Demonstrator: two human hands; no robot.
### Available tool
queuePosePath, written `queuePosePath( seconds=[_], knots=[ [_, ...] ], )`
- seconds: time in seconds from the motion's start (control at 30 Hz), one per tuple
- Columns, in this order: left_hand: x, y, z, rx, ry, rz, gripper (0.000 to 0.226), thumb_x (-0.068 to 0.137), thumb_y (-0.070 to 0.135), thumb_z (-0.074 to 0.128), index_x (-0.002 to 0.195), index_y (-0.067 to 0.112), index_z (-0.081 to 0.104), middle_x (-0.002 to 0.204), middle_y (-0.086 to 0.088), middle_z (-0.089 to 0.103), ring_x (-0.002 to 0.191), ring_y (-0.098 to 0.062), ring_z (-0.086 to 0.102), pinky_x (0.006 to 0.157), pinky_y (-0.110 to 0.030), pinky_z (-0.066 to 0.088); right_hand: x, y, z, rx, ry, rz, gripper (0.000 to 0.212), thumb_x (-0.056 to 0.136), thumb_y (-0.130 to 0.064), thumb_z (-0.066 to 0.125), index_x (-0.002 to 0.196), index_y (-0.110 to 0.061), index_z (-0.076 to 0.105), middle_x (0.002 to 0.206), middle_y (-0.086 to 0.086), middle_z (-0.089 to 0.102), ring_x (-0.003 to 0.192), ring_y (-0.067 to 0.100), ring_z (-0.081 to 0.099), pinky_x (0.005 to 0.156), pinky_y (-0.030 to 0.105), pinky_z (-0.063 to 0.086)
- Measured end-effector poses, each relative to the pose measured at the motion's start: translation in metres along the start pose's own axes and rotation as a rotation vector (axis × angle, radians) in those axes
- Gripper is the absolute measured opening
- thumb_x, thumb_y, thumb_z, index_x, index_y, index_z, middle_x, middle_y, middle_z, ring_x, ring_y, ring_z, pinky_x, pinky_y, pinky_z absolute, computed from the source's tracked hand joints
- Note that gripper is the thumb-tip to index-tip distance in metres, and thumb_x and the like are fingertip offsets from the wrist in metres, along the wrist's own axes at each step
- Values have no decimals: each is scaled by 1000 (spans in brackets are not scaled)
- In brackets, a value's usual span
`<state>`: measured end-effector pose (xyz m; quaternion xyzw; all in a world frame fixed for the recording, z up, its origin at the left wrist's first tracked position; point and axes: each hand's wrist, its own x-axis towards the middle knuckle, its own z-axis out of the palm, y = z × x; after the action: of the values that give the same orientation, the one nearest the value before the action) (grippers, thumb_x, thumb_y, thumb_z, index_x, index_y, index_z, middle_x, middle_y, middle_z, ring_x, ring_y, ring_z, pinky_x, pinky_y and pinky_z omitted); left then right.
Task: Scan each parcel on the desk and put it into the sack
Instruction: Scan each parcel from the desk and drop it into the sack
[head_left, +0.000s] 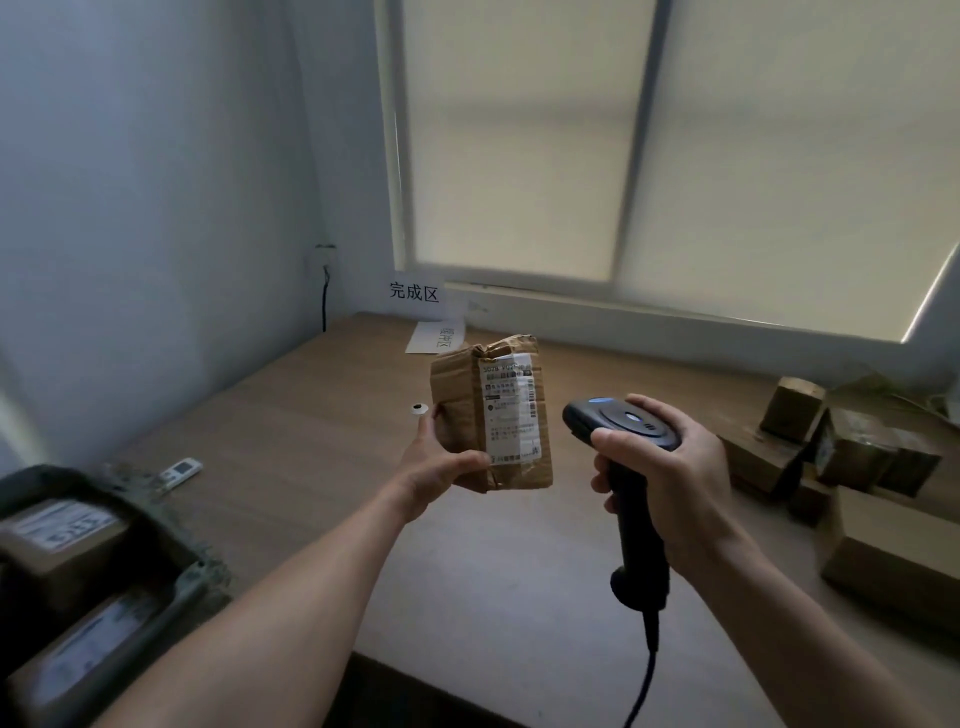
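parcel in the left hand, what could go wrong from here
The left hand grips the parcel only at its lower left corner, so it could slip. The label faces the camera while the scanner in the right hand points across it, so the read may fail. The scanner's cable hangs past the desk edge and might snag.

One scanner (623, 431), one sack (171, 551), two signs (414, 292), about nine parcels (488, 415).

We logged a crumpled brown parcel (457, 415), white label (511, 410) toward us, held upright over the desk (311, 415). Dark corded scanner (623, 426) sat just right of it (head level with the label). At lower left the sack (171, 525) held two labelled parcels (62, 535); more parcels (857, 457) were piled far right.
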<state>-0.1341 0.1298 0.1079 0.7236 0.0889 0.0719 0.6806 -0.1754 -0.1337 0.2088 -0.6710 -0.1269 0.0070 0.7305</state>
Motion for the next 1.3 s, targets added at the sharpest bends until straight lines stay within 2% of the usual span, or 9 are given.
queuePosePath(
  seconds=[0.13, 0.27, 0.37, 0.5, 0.63, 0.73, 0.83, 1.1, 1.3],
  knots=[
    [-21, 3, -3, 7, 70, 9, 108, 49, 31, 91, 137, 31, 29, 129, -6, 55, 114, -29, 62, 74, -44, 63, 0, 2, -2, 49, -38, 0, 83, 60, -26, 80, 138, -18, 53, 98, 17, 73, 69, 31, 74, 54, 35, 57],
    [-55, 3, -24, 61, 187, -2, 92, 70, 15, 89, 141, 26, 31, 125, -4, 56, 105, -20, 64, 64, -30, 61, 0, 8, 7, 123, -98, 38, 84, 60, -25, 80, 139, -18, 54, 99, 17, 74, 72, 34, 75, 53, 34, 57],
    [-86, -3, -62, 140, 312, -38, 95, 68, 28, 91, 144, 28, 33, 130, 0, 57, 113, -19, 61, 75, -30, 61, -2, 18, 26, 146, -171, 71, 83, 62, -20, 83, 139, -15, 55, 99, 18, 74, 71, 35, 75, 54, 36, 56],
    [-138, -11, -120, 267, 501, -121, 114, 50, 58, 93, 145, 33, 38, 132, 3, 61, 121, -21, 60, 99, -48, 55, -15, 35, 65, 161, -297, 132, 75, 66, -13, 86, 135, -17, 57, 100, 19, 74, 70, 34, 74, 60, 38, 55],
    [-184, -13, -174, 285, 642, -146, 90, 71, 31, 89, 145, 26, 39, 127, 4, 58, 119, -18, 56, 99, -36, 48, -25, 40, 112, 136, -399, 141, 69, 64, -15, 85, 128, -21, 60, 97, 16, 75, 72, 36, 74, 61, 39, 55],
    [-210, -15, -223, 329, 720, -205, 102, 59, 47, 89, 147, 31, 39, 135, 0, 58, 125, -24, 55, 107, -49, 46, -27, 43, 149, 131, -449, 135, 66, 71, -9, 84, 132, -15, 60, 96, 18, 75, 71, 34, 74, 61, 39, 56],
    [-227, -20, -274, 449, 763, -273, 102, 64, 41, 91, 150, 32, 38, 141, -2, 57, 127, -25, 54, 110, -48, 43, -29, 49, 191, 131, -461, 133, 60, 79, -1, 77, 135, -13, 59, 95, 18, 75, 68, 33, 74, 61, 39, 56],
    [-237, -47, -372, 988, 471, -675, 127, 47, 65, 82, 156, 40, 23, 149, -12, 43, 129, -31, 50, 108, -39, 44, -43, 65, 293, 119, -483, 158, 64, 79, 1, 76, 139, -11, 56, 93, 21, 73, 66, 31, 72, 56, 38, 54],
    [-209, -65, -381, 1116, 195, -674, 115, 54, 62, 84, 153, 45, 28, 143, -7, 41, 123, -29, 49, 105, -44, 46, -51, 78, 325, 78, -437, 187, 64, 79, 0, 77, 139, -12, 55, 95, 19, 74, 67, 31, 72, 57, 38, 55]
  ],
)
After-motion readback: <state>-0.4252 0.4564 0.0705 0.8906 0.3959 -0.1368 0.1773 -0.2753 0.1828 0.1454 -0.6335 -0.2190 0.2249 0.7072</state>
